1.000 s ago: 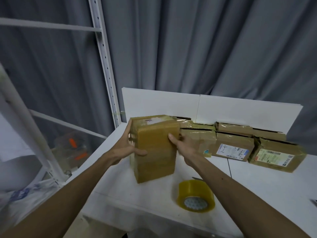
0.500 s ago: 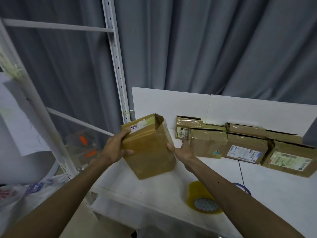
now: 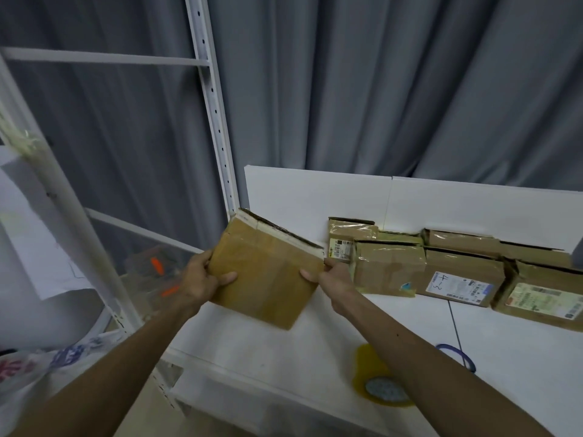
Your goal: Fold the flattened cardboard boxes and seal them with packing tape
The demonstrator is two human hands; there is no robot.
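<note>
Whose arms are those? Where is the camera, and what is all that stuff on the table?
There is no machine here. The arms belong to a person who wears a camera on the head, so you see what they see when they look down at their own hands. The left hand and the right hand each grip one side of a brown cardboard box and hold it up over the white table. At the back of the table, more boxes lie in a row against a white board. Some have paper labels. Near the front lies a roll of yellowish packing tape, partly hidden by the right arm. Grey curtains hang behind, and a white metal rack stands on the left.
</note>
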